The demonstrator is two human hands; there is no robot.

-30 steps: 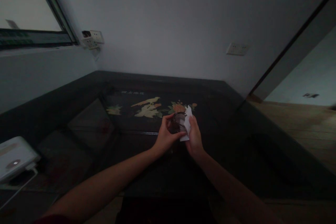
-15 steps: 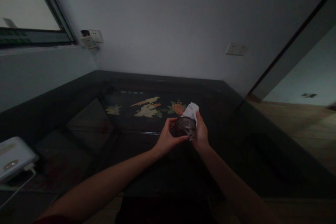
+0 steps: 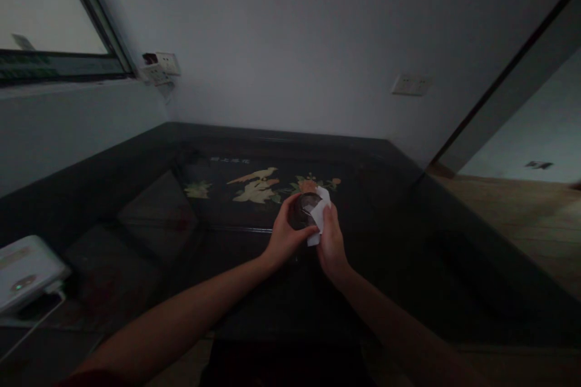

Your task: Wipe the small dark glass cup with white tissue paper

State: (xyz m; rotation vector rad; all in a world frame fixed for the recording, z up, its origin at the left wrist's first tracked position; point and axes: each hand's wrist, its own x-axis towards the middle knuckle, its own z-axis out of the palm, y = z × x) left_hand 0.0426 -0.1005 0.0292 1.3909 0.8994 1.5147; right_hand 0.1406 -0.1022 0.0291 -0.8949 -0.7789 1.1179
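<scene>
Glass [image 3: 296, 213]: hiding partly behind left hand [image 3: 284, 234] and tissue [image 3: 318, 213] | device [image 3: 31, 266]: running off left edge | window [image 3: 45, 6]: running off top-left corner | lettering [image 3: 230, 160]: showing blurred

Dark table [image 3: 381, 272] with a bird-and-flower motif [image 3: 254, 187] on its top; at left, a white device [image 3: 29, 272] with a white cable [image 3: 34, 329] attached. Behind: pale wall [image 3: 281, 42] with a double socket [image 3: 411, 84]; far left, window frame [image 3: 86, 0]. Right: plank floor [image 3: 512, 211].

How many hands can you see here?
2. The left hand grips the see-through cup on its left; the right hand holds a white tissue at the cup's right side. Some fingers are partly hidden, but no other hand shows.
</scene>
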